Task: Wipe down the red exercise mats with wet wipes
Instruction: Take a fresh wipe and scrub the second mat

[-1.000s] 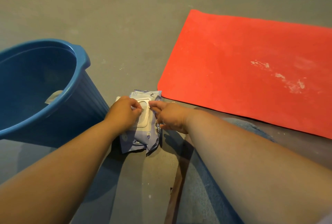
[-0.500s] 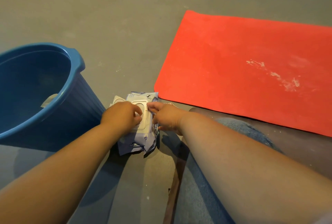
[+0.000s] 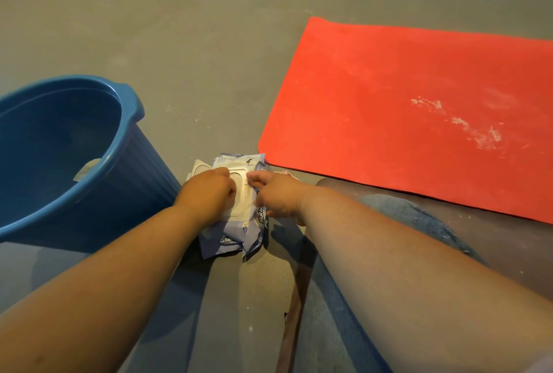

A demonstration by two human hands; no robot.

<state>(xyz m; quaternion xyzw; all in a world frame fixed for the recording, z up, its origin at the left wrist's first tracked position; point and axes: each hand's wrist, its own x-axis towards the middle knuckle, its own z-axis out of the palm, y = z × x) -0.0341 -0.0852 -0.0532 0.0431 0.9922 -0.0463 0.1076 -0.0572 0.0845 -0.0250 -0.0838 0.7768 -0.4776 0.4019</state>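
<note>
A purple-and-white wet wipes pack (image 3: 233, 238) lies on the grey floor just off the near left corner of the red exercise mat (image 3: 374, 109). My left hand (image 3: 206, 196) rests on top of the pack, its fingers curled at the white opening frame. My right hand (image 3: 278, 193) pinches the pack's right edge. The white lid flap (image 3: 200, 167) sticks out open on the pack's far left side. The mat lies flat and carries white dusty smears (image 3: 472, 130) near its right part. What my left fingers hold is hidden.
A large blue plastic bucket (image 3: 131, 109) stands tilted at the left, close to the pack, with a pale crumpled wipe (image 3: 86, 167) inside. My knee in blue jeans (image 3: 413, 217) rests on the floor in front of the mat. Bare grey concrete stretches beyond.
The pack's white lid flap has swung open to the left. Both hands stay on the pack, and the view has shifted slightly.
</note>
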